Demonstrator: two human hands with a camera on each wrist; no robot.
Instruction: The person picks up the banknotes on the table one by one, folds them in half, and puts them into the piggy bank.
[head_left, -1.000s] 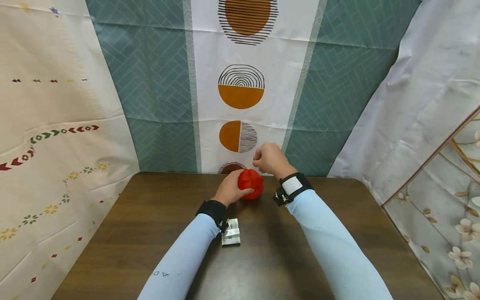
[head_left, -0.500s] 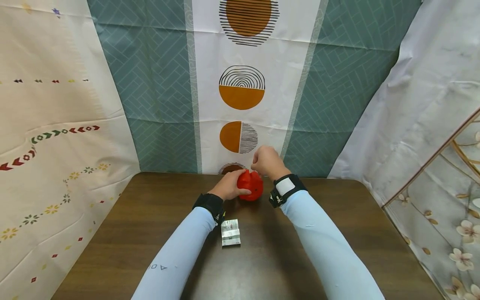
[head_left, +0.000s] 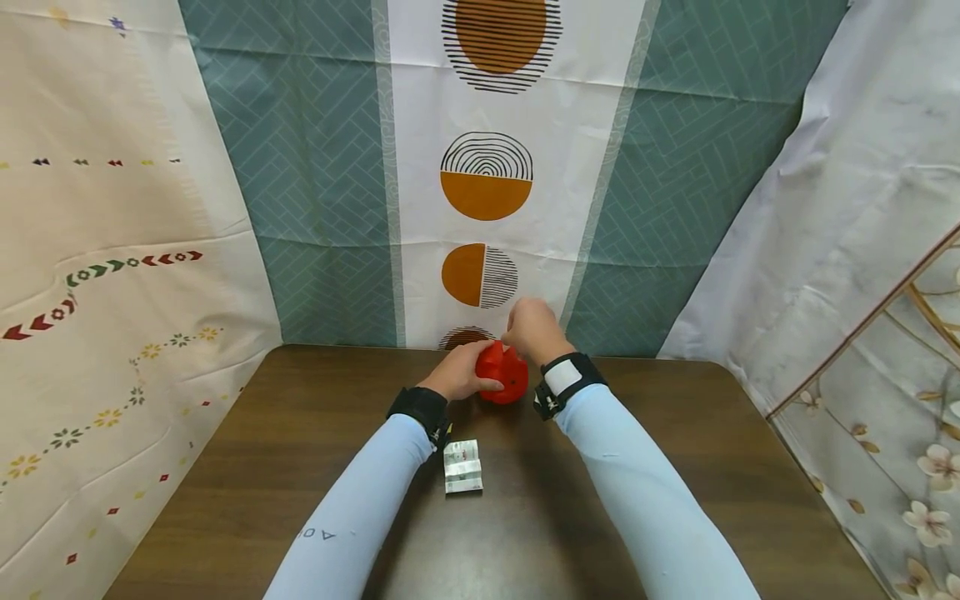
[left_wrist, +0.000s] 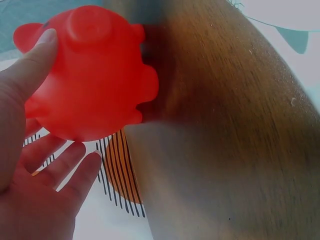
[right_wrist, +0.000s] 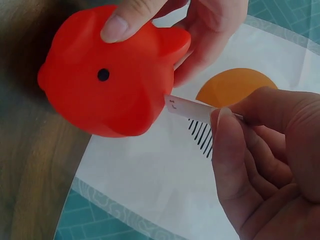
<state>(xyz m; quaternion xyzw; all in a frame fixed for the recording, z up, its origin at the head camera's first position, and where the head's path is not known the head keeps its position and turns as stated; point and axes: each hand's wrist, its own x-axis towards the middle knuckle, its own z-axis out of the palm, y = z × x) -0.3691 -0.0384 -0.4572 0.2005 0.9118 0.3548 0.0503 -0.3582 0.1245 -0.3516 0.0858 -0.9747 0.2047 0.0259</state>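
Observation:
A round red piggy bank (head_left: 504, 377) stands near the table's back edge. Its snout and feet show in the left wrist view, where my left hand (left_wrist: 37, 177) holds its side, thumb near the snout. In the head view my left hand (head_left: 457, 373) is on the left of the piggy bank. Above it, my right hand (head_left: 537, 332) pinches a folded slip of paper (right_wrist: 189, 107), seen in the right wrist view. That slip's far end meets the top of the piggy bank (right_wrist: 107, 75); the slot itself is hidden.
A creased, printed paper like a banknote (head_left: 462, 467) lies on the brown wooden table (head_left: 337, 500), just in front of my left wrist. A patterned cloth (head_left: 322, 167) hangs right behind the table's back edge. More cloth hangs at both sides.
My right hand has come down and slightly left, bringing the slip of paper to the top of the piggy bank. My left hand keeps holding the piggy bank nearly still.

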